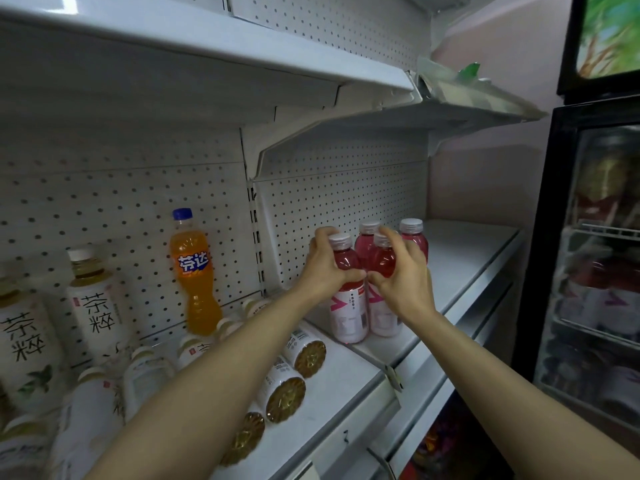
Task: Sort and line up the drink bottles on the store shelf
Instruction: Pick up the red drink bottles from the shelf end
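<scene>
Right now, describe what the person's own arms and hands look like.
Both forearms are bare, with no sleeves in view. The left hand and right hand wear no gloves; no rings, watch or wristbands show on either.

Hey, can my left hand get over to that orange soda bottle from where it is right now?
Probably yes. The left hand grips a pink bottle, so it must let go first. The orange soda bottle stands upright to its left with open air between them.
</scene>
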Available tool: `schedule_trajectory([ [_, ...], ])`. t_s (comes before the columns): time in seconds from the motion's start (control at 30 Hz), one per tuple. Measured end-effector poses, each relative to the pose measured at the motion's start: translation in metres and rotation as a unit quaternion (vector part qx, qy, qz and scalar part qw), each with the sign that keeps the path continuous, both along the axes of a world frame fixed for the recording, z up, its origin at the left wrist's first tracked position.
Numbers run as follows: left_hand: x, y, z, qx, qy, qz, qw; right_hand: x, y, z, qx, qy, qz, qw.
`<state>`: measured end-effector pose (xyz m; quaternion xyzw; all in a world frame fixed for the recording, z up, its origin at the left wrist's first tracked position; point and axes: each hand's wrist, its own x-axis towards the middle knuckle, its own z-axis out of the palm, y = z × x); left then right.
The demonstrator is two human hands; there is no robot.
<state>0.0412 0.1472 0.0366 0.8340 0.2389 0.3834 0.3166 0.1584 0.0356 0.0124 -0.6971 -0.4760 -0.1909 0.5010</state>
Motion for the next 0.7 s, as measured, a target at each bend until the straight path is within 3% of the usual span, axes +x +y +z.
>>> schedule_trajectory([
  [0.27,0.003,-0.006,0.001,0.050,0.044,0.007,0.998,0.002,-0.004,0.000,-0.092,-0.082,-0.041,0.992],
  [0.4,-0.006,-0.009,0.008,0.101,0.127,0.033,0.986,0.001,-0.008,0.004,-0.118,-0.107,-0.042,0.986],
  [0.53,-0.026,-0.007,0.027,0.078,0.196,0.031,0.977,0.005,-0.012,0.008,-0.134,-0.112,-0.038,0.984],
  [0.6,-0.047,-0.001,0.039,0.104,0.261,0.060,0.958,0.007,-0.014,0.009,-0.134,-0.122,-0.029,0.983],
  [0.7,-0.091,0.008,0.049,0.150,0.388,0.140,0.898,0.007,-0.016,0.010,-0.129,-0.148,-0.033,0.980],
])
